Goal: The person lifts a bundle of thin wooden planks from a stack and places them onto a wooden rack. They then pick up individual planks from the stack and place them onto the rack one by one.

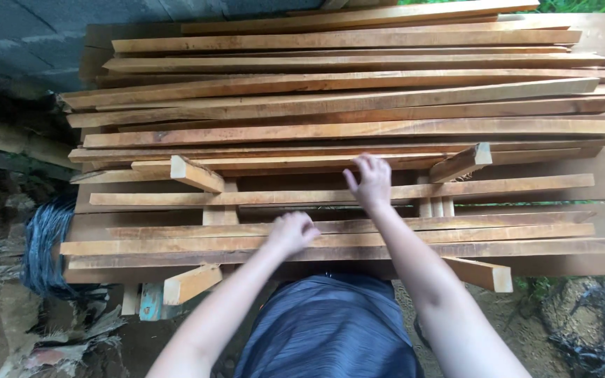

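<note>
Left hand (292, 232) rests curled, knuckles up, on the near group of long wooden slats (344, 241) at 6 o'clock of the stack; whether its fingers grasp a slat cannot be told, as they are tucked under the palm. Right hand (369, 180), at centre, has fingers spread loosely open and fingertips touching a single slat (512, 187) lying crosswise; nothing is clamped. Short wooden blocks (196, 173) lie angled at 9 and 3 o'clock, others partly hidden beneath the slats. The rear pile (344, 91) at 12 o'clock is cut off at the right edge. A dark bundle (43, 245) at 8 o'clock is indistinct
</note>
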